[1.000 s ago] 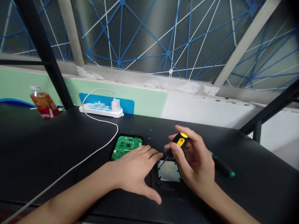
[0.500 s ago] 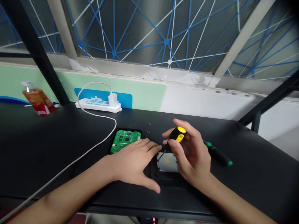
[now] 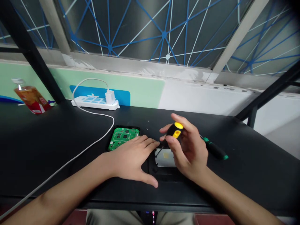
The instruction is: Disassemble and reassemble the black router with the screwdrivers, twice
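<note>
My right hand grips a black and yellow screwdriver, its shaft slanting down to the left edge of a silver metal plate. Under the plate is a dark part whose outline blends into the black table. My left hand rests with fingers spread between the plate and a green circuit board in a black casing, covering the board's lower right part. To the right of my right hand lies a green and black screwdriver.
A white power strip with a plugged-in charger stands by the wall, its white cable crossing the left of the black table. A tilted drink bottle is at the back left. Two tiny pale pieces lie behind the hands.
The whole view has shifted slightly, so everything appears a little higher and further left. Both hands keep nearly the same pose, with the screwdriver still at the plate.
</note>
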A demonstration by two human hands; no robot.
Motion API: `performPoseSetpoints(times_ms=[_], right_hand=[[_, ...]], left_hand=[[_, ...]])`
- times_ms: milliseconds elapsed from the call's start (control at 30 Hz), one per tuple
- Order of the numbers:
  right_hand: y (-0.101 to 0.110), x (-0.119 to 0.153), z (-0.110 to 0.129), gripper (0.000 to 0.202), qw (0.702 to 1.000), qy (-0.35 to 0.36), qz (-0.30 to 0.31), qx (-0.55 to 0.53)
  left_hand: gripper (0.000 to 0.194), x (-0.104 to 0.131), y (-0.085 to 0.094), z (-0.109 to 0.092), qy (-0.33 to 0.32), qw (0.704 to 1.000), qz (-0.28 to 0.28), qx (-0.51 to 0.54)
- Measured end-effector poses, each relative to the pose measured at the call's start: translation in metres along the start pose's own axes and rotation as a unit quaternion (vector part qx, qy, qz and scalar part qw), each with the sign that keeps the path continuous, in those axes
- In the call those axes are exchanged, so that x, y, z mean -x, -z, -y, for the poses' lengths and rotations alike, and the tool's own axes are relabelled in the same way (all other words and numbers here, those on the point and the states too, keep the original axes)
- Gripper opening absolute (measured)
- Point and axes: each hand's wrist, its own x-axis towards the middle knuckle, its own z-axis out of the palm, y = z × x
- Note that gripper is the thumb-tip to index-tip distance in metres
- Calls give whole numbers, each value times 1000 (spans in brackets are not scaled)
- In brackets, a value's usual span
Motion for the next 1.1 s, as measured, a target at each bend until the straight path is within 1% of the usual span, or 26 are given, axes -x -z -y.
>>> performPoseSetpoints(times_ms=[67, 133, 167, 200, 233, 267, 300, 333, 367, 433, 467, 500, 567, 633, 733, 800, 933, 1100], right_hand=[[5, -3, -1, 54, 999, 26, -35, -1], [13, -13, -5, 53, 994, 40, -96, 18], [18, -19, -8, 53, 991, 29, -127, 37], [25, -27, -13, 55, 988, 4, -143, 63], [32, -34, -20, 54, 985, -31, -141, 100], [39, -40, -28, 47, 980, -67, -113, 147], [46, -45, -38, 41, 972, -99, -64, 203], [52, -49, -48, 35, 957, -132, -4, 260], [57, -50, -59, 34, 939, -158, 41, 302], [63, -48, -81, 33, 905, -187, 106, 368], [64, -46, -90, 34, 883, -195, 142, 404], [64, -42, -98, 34, 873, -202, 156, 415], [63, -36, -110, 34, 860, -213, 172, 430], [62, -31, -116, 35, 851, -222, 180, 440], [60, -28, -119, 35, 841, -233, 192, 450], [59, -27, -119, 37, 839, -234, 196, 450], [62, -27, -120, 44, 850, -216, 186, 443], [69, -30, -118, 44, 871, -175, 151, 433]], left_hand=[[97, 0, 1, -1, 5, 1000, 1, 2], [97, 1, 2, -1, 8, 1000, 5, 6], [98, 1, 3, -1, 9, 1000, 7, 7], [98, 2, 3, -1, 11, 1000, 9, 8], [99, 2, 3, -1, 13, 1000, 11, 9], [100, 3, 3, -1, 16, 1000, 14, 9], [100, 3, 3, 0, 19, 1000, 17, 10], [100, 3, 3, 0, 22, 1000, 20, 9], [100, 4, 3, 0, 23, 999, 23, 9], [100, 4, 3, -1, 24, 999, 28, 9], [100, 4, 4, -1, 24, 999, 30, 9], [100, 4, 4, -2, 24, 999, 33, 9], [101, 3, 6, -4, 26, 999, 42, 10], [100, 1, 8, -6, 29, 998, 53, 9], [99, -4, 9, -10, 30, 997, 67, 5], [100, -7, 9, -13, 35, 996, 78, 3], [99, -15, 9, -20, 42, 995, 89, 5], [101, -25, 6, -26, 44, 996, 78, 10]])
